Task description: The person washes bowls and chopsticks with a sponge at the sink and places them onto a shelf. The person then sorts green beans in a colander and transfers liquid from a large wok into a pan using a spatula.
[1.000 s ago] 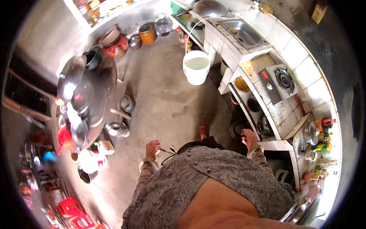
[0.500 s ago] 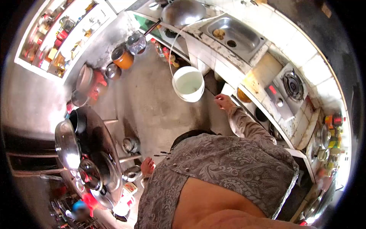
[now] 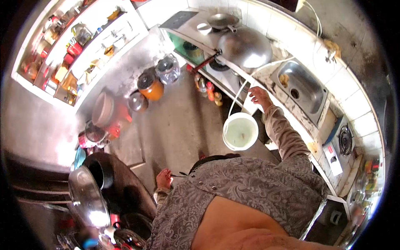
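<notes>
Grey paisley-patterned long-sleeved top with small metal studs

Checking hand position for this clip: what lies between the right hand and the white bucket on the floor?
In the head view, a pale hose runs between the right hand and the white bucket; otherwise only counter edge and shadowed floor.
</notes>
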{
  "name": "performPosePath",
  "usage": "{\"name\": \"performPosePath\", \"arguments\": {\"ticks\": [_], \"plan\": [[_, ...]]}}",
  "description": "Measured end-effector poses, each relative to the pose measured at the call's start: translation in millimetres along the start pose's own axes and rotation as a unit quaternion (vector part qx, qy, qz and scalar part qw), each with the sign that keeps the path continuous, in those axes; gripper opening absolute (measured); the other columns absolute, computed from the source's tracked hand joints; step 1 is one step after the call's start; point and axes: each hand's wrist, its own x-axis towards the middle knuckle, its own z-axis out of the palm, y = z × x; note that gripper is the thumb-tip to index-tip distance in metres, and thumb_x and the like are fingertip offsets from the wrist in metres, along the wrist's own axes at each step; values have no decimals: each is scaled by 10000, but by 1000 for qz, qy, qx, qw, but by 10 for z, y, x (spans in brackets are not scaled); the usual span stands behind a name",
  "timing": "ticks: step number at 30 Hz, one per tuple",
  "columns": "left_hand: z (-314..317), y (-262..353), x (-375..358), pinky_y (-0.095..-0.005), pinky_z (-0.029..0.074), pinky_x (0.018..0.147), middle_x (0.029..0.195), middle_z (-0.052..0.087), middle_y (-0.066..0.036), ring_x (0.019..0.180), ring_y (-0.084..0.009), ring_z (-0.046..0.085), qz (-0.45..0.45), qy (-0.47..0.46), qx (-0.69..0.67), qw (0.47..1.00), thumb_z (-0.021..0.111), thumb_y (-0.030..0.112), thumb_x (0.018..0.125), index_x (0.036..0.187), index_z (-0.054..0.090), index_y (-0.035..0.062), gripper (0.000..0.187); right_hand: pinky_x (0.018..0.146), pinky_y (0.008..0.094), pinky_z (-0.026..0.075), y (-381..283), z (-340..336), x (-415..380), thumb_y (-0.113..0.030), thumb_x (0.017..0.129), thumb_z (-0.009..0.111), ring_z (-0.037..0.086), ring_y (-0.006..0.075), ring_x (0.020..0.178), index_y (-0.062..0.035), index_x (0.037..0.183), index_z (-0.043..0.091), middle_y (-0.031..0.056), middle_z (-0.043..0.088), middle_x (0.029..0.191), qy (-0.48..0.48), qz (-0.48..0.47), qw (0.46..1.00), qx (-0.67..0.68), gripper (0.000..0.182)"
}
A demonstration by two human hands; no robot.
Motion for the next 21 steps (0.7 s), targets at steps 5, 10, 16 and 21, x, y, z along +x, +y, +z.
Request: {"name": "performPosePath", "arguments": {"ticks": [5, 10, 16, 21], "plan": [[666, 1025, 801, -296, 479, 518, 849, 609, -78, 658, -173, 568, 4, -31, 47, 998, 547, 150, 874, 1023, 568, 28, 193, 458, 240, 428, -559, 47, 1392, -320, 851, 597, 518, 109, 509, -75, 934, 604, 45, 588, 711, 49, -189, 973, -123, 259], [1519, 1629, 1652, -295, 482, 543, 873, 609, -85, 695, -170, 574, 4, -35, 131, 991, 549, 177, 879, 1058, 561, 28, 233, 704, 347, 470, -1235, 91, 2762, -305, 843, 569, 576, 295, 739, -74, 951, 591, 112, 592, 874, 164, -289, 862, -382, 256], [2296, 2321, 2382, -291, 475, 549, 924, 600, -92, 698, -165, 573, 6, -52, 156, 986, 570, 191, 873, 1095, 549, 23, 279, 938, 391, 379, -1634, 204, 4100, -360, 839, 558, 449, 296, 1111, -59, 1104, 561, 133, 509, 1138, 217, -148, 741, -618, 400], [2547, 2751, 2860, -277, 466, 543, 895, 583, -79, 689, -170, 574, 20, -55, 105, 993, 567, 192, 876, 1086, 542, 5, 283, 962, 387, 369, -1740, 199, 4768, -334, 892, 491, 452, 279, 1145, -82, 1251, 483, 99, 504, 1195, 168, 52, 710, -682, 439]]}}
